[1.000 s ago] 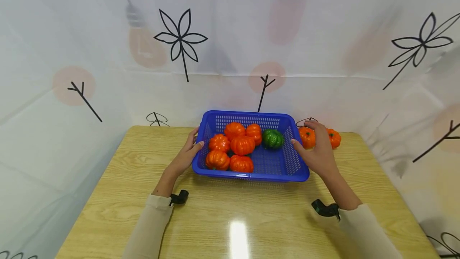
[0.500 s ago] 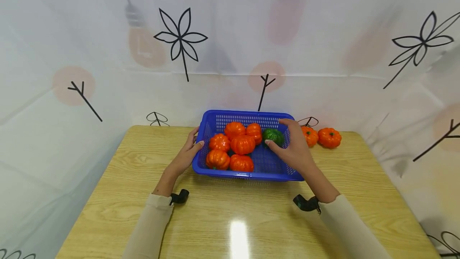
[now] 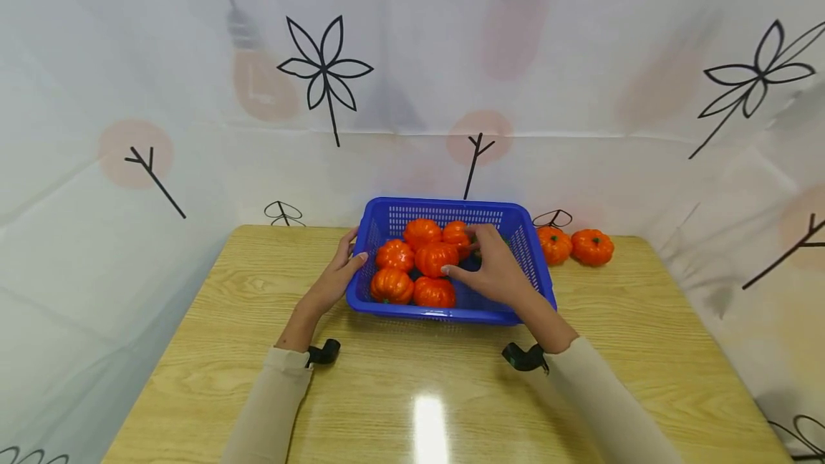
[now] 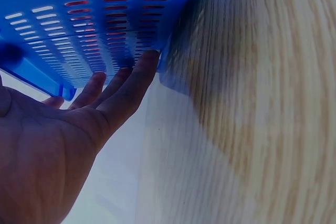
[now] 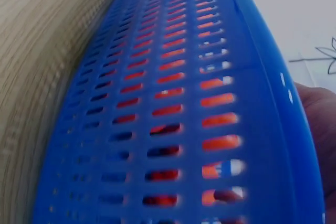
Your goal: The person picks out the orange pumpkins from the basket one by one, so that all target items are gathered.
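In the head view a blue plastic basket (image 3: 445,315) with slotted walls stands on the table, holding several shiny ribbed orange pumpkins (image 3: 390,285). My left hand (image 3: 335,279) holds its left side, thumb at the rim; in the left wrist view the fingers (image 4: 126,95) lie against the slotted outer wall. My right hand (image 3: 495,271) is inside the basket, thumb and fingers spread apart. Its thumb tip is at the middle pumpkin (image 3: 435,259) and its fingertips are by the back right pumpkin (image 3: 455,236). The green pumpkin is mostly hidden behind this hand.
Two more orange pumpkins, one (image 3: 554,245) close to the basket's right wall and another (image 3: 592,247) beside it, sit at the back of the wooden table (image 3: 361,392). A white patterned cloth (image 3: 412,77) hangs directly behind the table.
From the basket's right rim my right hand has moved left, over the green pumpkin and in among the orange ones. My left hand and the basket have stayed in place.
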A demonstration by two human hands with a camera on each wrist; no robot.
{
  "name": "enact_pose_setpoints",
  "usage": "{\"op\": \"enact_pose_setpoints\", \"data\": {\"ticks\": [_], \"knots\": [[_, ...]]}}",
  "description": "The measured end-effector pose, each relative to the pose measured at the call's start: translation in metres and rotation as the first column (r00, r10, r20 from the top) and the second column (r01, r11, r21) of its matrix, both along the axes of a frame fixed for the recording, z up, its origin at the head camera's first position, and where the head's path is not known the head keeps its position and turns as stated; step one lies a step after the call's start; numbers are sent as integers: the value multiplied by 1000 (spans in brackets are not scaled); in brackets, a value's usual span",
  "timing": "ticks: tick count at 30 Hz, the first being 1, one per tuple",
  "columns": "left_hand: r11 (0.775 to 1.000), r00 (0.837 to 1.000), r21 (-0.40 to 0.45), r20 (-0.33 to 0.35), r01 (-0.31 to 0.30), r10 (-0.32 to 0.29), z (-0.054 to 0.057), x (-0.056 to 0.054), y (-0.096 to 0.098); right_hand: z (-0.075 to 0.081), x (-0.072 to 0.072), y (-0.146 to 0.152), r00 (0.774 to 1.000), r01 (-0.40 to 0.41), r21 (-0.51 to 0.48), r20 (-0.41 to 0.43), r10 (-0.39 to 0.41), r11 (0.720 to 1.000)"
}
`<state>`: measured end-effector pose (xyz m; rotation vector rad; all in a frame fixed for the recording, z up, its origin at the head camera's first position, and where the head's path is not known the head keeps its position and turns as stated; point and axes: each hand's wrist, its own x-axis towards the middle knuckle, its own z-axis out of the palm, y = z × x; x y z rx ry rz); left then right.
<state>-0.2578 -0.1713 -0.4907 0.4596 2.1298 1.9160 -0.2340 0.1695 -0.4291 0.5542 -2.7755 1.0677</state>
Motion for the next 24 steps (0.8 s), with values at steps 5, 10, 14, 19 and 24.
{"op": "enact_pose_setpoints", "data": {"ticks": [5, 10, 14, 19, 24], "knots": [[1000, 1000, -5, -8, 2, -2, 0, 0, 0, -1, -1, -11, 999, 35, 47, 32, -37, 998], [1000, 1000, 1, -4, -6, 6, 0, 1, 0, -10, -10, -19, 994, 72, 50, 82, -76, 996], [1000, 1000, -1, -5, -2, 2, 0, 1, 1, -33, -28, -19, 991, 93, 51, 96, -98, 994], [1000, 1000, -3, -5, -7, 7, -1, 0, 0, -59, -46, -21, 987, 128, 104, 83, -137, 986], [1000, 1000, -7, -1, -8, 8, -2, -1, -1, -46, -37, -29, 985, 138, 142, 87, -151, 980]]}}
